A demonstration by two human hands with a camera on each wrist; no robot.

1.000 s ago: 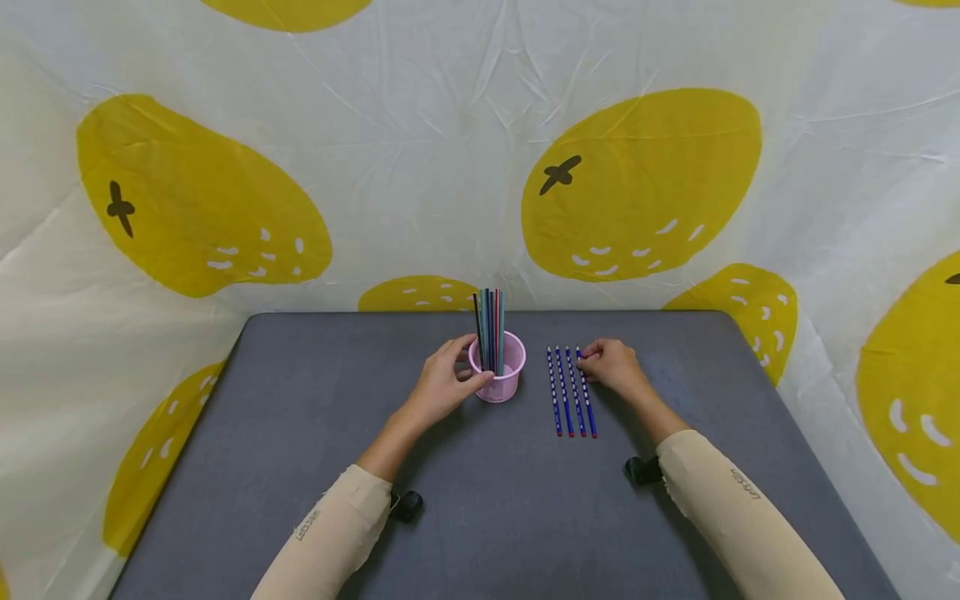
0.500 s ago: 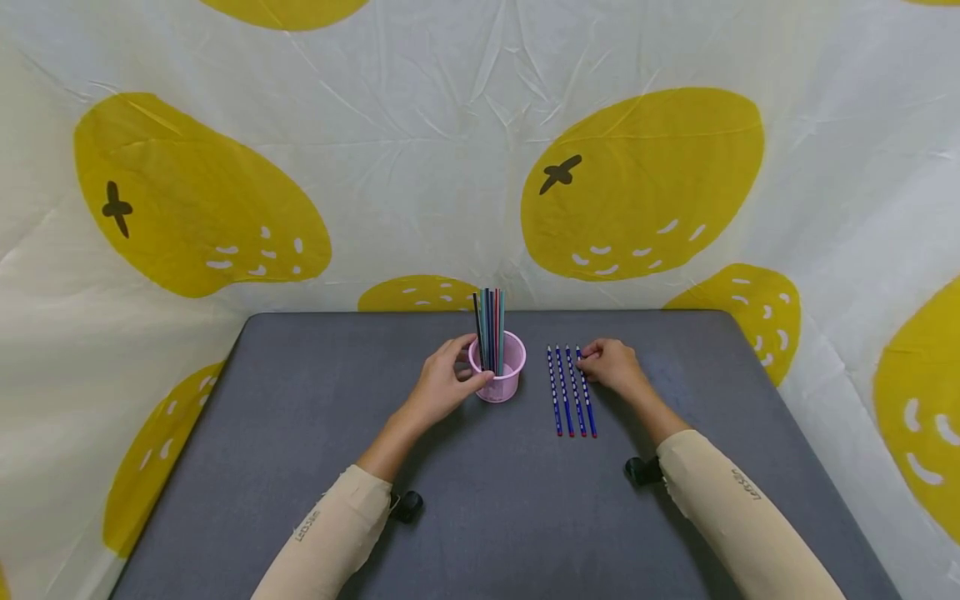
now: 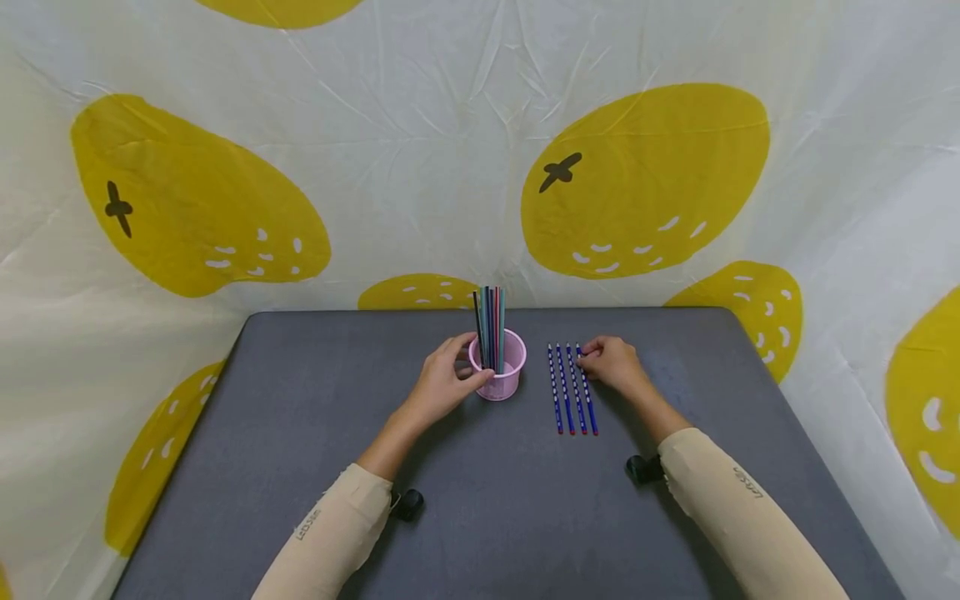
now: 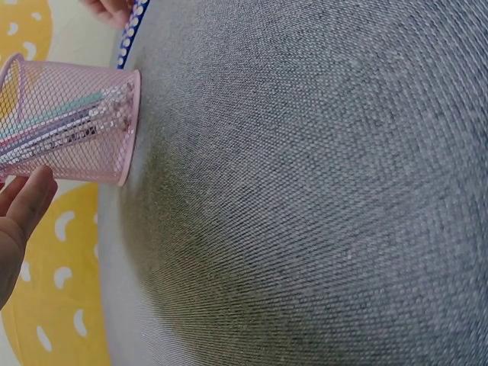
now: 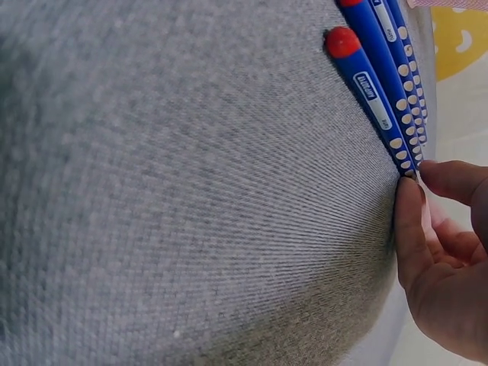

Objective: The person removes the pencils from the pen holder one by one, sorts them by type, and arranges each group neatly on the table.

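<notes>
At centre, the left hand is gripping the round pink mesh cup; right of centre, the right hand is pinching the rightmost white-dotted blue pencil.

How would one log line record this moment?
left hand: holds pink mesh cup, thin multicoloured sticks inside; right hand: pinches rightmost blue white-dotted pencil; three similar pencils: lie beside it, on grey table

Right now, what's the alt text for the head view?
A person's left hand holds a pink cup of slim sticks; the right hand pinches the rightmost of four blue pencils lying side by side on a gray table.
</notes>
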